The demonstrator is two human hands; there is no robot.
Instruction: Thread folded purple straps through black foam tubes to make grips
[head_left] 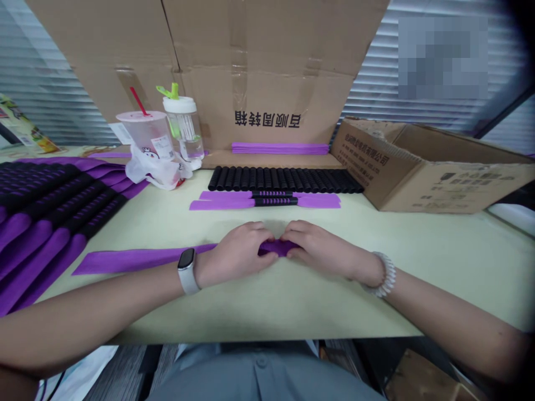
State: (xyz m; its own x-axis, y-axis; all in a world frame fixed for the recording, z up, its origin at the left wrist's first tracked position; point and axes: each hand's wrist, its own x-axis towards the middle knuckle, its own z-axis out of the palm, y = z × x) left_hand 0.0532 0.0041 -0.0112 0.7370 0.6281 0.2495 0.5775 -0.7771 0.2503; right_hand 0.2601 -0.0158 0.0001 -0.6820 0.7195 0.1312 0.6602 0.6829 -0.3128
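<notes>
In the head view, which I follow from a distance, I see the left hand [240, 252] and the right hand [318, 248] close together above the table [259, 312], both with the fingers curled and pinched on one purple strip [154, 258] — its bunched part shows between them, and its flat end lies out to the left, past the wrist. Behind the hands I see two sleeved strips [276, 201], just before a row of black tubes [284, 179], while an open carton [443, 186] stands at the right — and a pile [54, 206] of purple and black pieces lies at the left.
</notes>
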